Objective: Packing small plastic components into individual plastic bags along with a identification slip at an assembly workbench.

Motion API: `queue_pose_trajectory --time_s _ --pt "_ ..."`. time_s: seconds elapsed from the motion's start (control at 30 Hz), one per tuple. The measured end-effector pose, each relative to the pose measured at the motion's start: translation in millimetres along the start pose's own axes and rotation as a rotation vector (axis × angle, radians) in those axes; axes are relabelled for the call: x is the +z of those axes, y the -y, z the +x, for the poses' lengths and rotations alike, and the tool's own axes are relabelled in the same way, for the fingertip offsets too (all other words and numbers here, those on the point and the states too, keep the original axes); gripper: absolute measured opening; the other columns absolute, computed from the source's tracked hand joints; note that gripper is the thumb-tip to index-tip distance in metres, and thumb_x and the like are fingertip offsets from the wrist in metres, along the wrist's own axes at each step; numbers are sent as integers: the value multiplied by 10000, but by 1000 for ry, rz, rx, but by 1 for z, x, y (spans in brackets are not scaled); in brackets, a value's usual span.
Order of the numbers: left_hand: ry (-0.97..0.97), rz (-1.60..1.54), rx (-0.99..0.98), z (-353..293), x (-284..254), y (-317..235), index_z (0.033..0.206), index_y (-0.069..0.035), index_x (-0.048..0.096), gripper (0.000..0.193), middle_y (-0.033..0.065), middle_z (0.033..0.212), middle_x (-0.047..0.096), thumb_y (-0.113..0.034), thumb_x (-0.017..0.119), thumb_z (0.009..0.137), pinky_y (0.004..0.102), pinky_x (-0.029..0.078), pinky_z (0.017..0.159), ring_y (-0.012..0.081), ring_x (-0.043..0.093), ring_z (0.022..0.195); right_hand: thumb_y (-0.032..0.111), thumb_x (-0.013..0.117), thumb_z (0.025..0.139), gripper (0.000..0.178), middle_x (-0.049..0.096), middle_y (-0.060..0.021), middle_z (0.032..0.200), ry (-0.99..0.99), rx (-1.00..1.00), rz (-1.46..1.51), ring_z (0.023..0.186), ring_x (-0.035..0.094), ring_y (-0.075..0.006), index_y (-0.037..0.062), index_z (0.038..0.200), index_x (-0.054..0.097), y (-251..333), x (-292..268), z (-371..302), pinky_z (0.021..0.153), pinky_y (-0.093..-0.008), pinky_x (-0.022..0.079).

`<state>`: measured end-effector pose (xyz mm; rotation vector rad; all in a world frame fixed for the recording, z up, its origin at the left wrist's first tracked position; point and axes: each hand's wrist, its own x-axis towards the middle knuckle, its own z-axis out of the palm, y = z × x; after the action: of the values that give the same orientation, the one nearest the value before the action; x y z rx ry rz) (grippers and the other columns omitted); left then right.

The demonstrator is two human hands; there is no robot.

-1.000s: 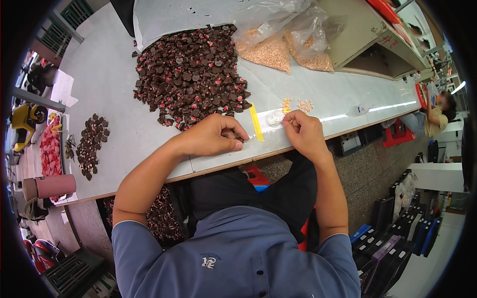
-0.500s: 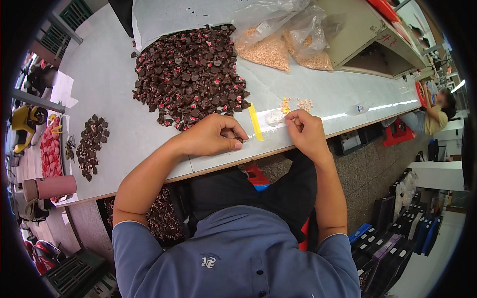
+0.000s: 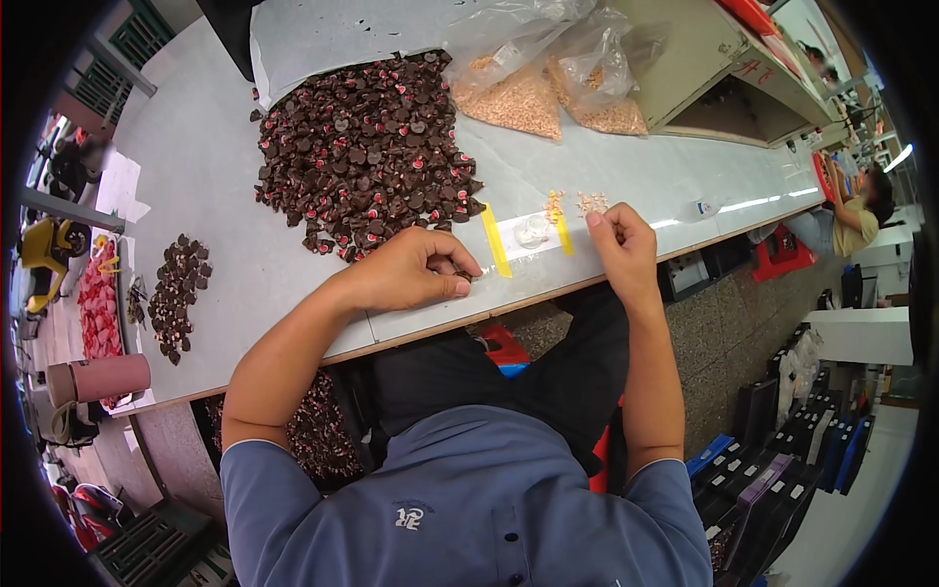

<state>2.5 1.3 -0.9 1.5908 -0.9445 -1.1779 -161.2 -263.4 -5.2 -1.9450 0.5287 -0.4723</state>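
My left hand point(image 3: 416, 271) rests at the table's front edge, thumb and fingers closed on a small dark brown piece point(image 3: 464, 277) that shows only in part. It looks like those in the large heap point(image 3: 367, 147) of dark pieces, some with red and white faces, lying just beyond. Over the edge, my right hand point(image 3: 627, 252) has its fingers curled and fingertips close to a few tiny pale orange bits point(image 3: 592, 202); anything in its pinch is too small to make out. Between my hands a clear round thing point(image 3: 532, 231) sits on the tabletop, flanked by yellow tape strips point(image 3: 497, 242).
Two clear bags point(image 3: 518, 103) of pale orange bits lean at the back beside a beige metal cabinet point(image 3: 753, 83). A smaller dark heap point(image 3: 179, 293) and a pink cup point(image 3: 108, 378) are at left. Another person point(image 3: 856, 220) sits at far right.
My right hand has moved right, away from the clear round thing and over to the tiny orange bits. My left hand keeps its hold on the dark piece.
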Motion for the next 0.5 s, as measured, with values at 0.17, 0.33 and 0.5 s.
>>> queue_pose_trajectory --time_s 0.17,0.33,0.5 --pt "-4 -14 -46 0 -1 -2 1044 -6 688 199 14 944 670 -55 737 858 227 494 779 65 602 859 23 656 855 129 526 37 686 -118 -104 127 591 426 -32 30 797 542 1 2 -6 524 -205 348" --pt "-10 -7 -35 -1 -1 1 1042 -3 687 198 14 942 669 -53 736 857 224 490 769 61 596 849 2 625 876 38 544 20 735 -137 -204 -55 686 503 -48 7 879 588 10 0 -6 604 -207 413" --pt "-8 16 -61 0 0 -2 1050 -2 684 208 17 941 671 -56 738 857 228 490 773 63 596 858 19 661 853 80 642 -99 785 42 -383 -434 653 617 -185 29 928 635 10 13 4 603 -290 478"
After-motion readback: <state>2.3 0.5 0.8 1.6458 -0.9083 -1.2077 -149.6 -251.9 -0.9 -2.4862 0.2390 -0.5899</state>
